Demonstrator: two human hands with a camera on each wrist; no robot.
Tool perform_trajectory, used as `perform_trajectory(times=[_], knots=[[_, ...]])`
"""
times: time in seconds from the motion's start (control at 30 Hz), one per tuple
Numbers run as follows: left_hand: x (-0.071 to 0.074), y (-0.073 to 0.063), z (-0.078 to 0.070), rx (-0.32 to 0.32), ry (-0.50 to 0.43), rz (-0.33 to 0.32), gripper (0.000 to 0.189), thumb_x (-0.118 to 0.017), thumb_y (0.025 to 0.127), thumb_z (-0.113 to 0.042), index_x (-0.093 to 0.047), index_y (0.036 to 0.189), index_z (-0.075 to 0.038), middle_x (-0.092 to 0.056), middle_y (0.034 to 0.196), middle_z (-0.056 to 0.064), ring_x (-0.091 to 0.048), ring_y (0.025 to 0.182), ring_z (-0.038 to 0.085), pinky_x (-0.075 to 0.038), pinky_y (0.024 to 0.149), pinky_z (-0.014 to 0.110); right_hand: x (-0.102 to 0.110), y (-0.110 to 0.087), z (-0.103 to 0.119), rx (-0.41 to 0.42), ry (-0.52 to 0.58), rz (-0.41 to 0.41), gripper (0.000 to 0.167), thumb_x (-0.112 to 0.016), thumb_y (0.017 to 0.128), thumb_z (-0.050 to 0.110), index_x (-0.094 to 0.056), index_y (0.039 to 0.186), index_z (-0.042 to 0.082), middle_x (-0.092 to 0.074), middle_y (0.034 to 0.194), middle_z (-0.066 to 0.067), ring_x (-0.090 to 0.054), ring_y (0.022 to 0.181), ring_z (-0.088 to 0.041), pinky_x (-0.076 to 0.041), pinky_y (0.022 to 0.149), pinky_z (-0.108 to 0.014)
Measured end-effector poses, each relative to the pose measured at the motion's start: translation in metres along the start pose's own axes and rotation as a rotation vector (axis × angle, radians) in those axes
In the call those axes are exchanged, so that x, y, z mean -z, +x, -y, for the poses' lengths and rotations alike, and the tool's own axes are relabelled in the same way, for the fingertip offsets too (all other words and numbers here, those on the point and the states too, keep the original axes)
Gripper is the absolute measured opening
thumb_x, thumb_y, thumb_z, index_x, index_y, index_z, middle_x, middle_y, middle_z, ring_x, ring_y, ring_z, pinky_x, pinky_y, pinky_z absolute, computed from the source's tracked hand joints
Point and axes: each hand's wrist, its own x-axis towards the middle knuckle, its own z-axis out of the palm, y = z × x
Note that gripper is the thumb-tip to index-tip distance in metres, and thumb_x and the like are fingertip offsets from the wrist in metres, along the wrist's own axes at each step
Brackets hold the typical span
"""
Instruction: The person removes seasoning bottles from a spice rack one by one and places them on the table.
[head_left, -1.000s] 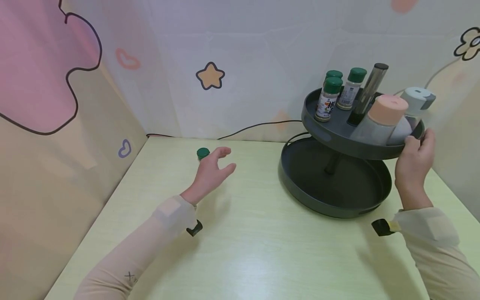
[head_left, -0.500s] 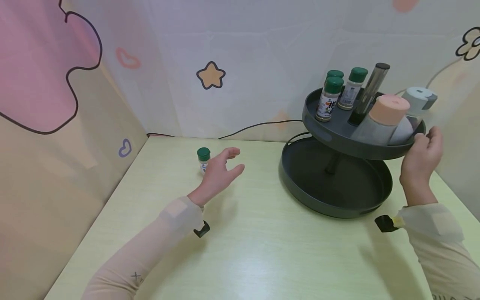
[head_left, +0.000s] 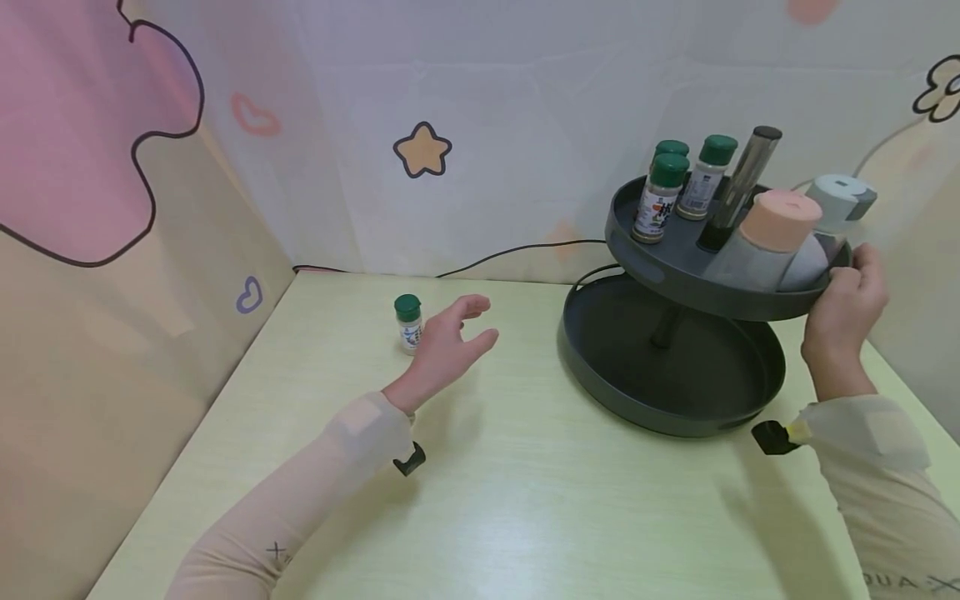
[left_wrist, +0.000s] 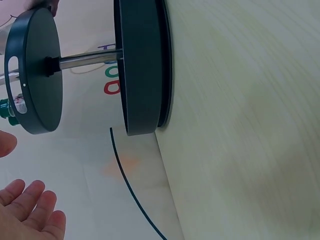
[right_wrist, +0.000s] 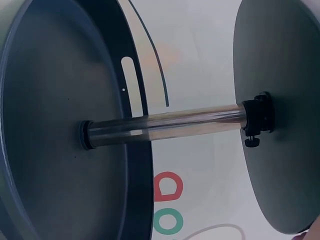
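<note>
A dark two-tier turntable rack stands on the table at the right in the head view, with an upper tray (head_left: 660, 275) over a wider lower tray (head_left: 615, 400). My right hand (head_left: 846, 321) grips the upper tray's right rim, thumb toward the inside. The left wrist view shows that tray's underside (left_wrist: 45, 80) edge-on. My left hand (head_left: 446, 346) hovers over the table, fingers spread and slightly bent, holding nothing. Just behind it stands an upright spice bottle (head_left: 409, 321) with a green cap, its lower right side partly hidden by the hand.
On the upper tray stand several green-capped spice bottles (head_left: 656, 200), a tall dark-topped cylinder (head_left: 742, 187), a pink-capped bottle (head_left: 780, 225) and a pale blue-capped bottle (head_left: 836, 200). A bare metal post (right_wrist: 195, 122) joins the tiers. A thin black cable (head_left: 517, 250) runs along the back wall.
My left hand has shifted to the right, uncovering more of the lone spice bottle. The right hand has slid slightly outward and up along the upper tray's rim. The rack looks unmoved.
</note>
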Motion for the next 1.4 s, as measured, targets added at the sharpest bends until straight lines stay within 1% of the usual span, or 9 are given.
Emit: perform_trajectory(times=[0.13,0.3,0.43,0.5,0.6,0.77,0.97,1.1,1.4], knots=[[-0.001,0.001,-0.001,-0.001,-0.008,0.005,0.042,-0.058,0.084,-0.023,-0.047,0.122,-0.01,-0.053,0.123,0.003,-0.047,0.116,0.018,-0.038,0.097,0.036,-0.002,0.0,-0.001,-0.028,0.089,-0.004,0.031,-0.024,0.084,-0.003,-0.044,0.064,0.01,-0.036,0.066,0.002,-0.033,0.065,-0.007,-0.024,0.059,-0.016],[-0.004,0.002,-0.003,-0.003,-0.012,0.01,0.042,-0.058,0.084,-0.022,-0.047,0.122,-0.01,-0.052,0.123,0.003,-0.048,0.116,0.017,-0.038,0.097,0.035,-0.005,-0.003,0.0,-0.037,0.128,-0.015,0.032,-0.024,0.084,-0.003,-0.048,0.066,0.009,-0.042,0.07,0.002,-0.038,0.071,-0.006,-0.028,0.063,-0.015],[-0.007,0.003,-0.007,-0.01,-0.022,0.012,0.042,-0.058,0.083,-0.021,-0.047,0.122,-0.01,-0.053,0.123,0.002,-0.048,0.115,0.016,-0.038,0.097,0.034,-0.005,-0.006,-0.001,-0.046,0.106,-0.025,0.033,-0.025,0.085,-0.002,-0.052,0.072,0.012,-0.047,0.08,0.003,-0.041,0.084,-0.007,-0.03,0.07,-0.011],[-0.009,0.004,-0.008,-0.018,-0.027,0.015,0.042,-0.058,0.083,-0.021,-0.047,0.122,-0.009,-0.053,0.123,0.002,-0.048,0.115,0.016,-0.038,0.097,0.034,-0.005,-0.008,-0.001,-0.047,0.088,-0.029,0.033,-0.025,0.085,-0.001,-0.053,0.075,0.012,-0.047,0.083,0.003,-0.041,0.087,-0.007,-0.03,0.071,-0.01],[-0.012,0.005,-0.011,-0.027,-0.034,0.021,0.042,-0.058,0.083,-0.022,-0.047,0.122,-0.009,-0.053,0.123,0.002,-0.048,0.115,0.016,-0.038,0.097,0.033,-0.005,-0.011,-0.002,-0.047,0.06,-0.031,0.034,-0.025,0.085,-0.001,-0.056,0.083,0.013,-0.05,0.088,0.004,-0.042,0.091,-0.006,-0.031,0.075,-0.01],[-0.016,0.005,-0.016,-0.029,-0.045,0.02,0.041,-0.058,0.083,-0.022,-0.048,0.121,-0.011,-0.053,0.122,0.002,-0.048,0.115,0.015,-0.038,0.097,0.033,-0.005,-0.014,-0.003,-0.013,0.002,-0.047,0.035,-0.027,0.085,0.0,-0.058,0.09,0.014,-0.052,0.093,0.004,-0.043,0.092,-0.005,-0.032,0.081,-0.012],[-0.02,0.005,-0.021,-0.027,-0.051,0.026,0.041,-0.059,0.083,-0.022,-0.048,0.121,-0.012,-0.053,0.123,0.001,-0.048,0.115,0.015,-0.038,0.097,0.033,-0.005,-0.016,-0.003,0.009,-0.026,-0.063,0.033,-0.028,0.085,0.001,-0.057,0.086,0.016,-0.051,0.087,0.006,-0.043,0.086,-0.005,-0.031,0.077,-0.014],[-0.023,0.006,-0.023,-0.027,-0.059,0.031,0.041,-0.059,0.083,-0.022,-0.048,0.122,-0.012,-0.053,0.123,0.001,-0.048,0.115,0.014,-0.038,0.097,0.033,-0.005,-0.018,-0.003,0.021,-0.083,-0.067,0.03,-0.029,0.086,0.002,-0.054,0.081,0.018,-0.046,0.08,0.008,-0.039,0.08,-0.004,-0.027,0.074,-0.015],[-0.026,0.006,-0.025,-0.046,-0.082,0.046,0.042,-0.058,0.084,-0.023,-0.047,0.122,-0.011,-0.053,0.123,0.001,-0.048,0.115,0.014,-0.037,0.098,0.033,-0.006,-0.028,0.0,0.046,-0.162,-0.045,0.028,-0.029,0.087,0.007,-0.053,0.092,0.02,-0.046,0.086,0.009,-0.04,0.086,-0.004,-0.028,0.076,-0.015]])
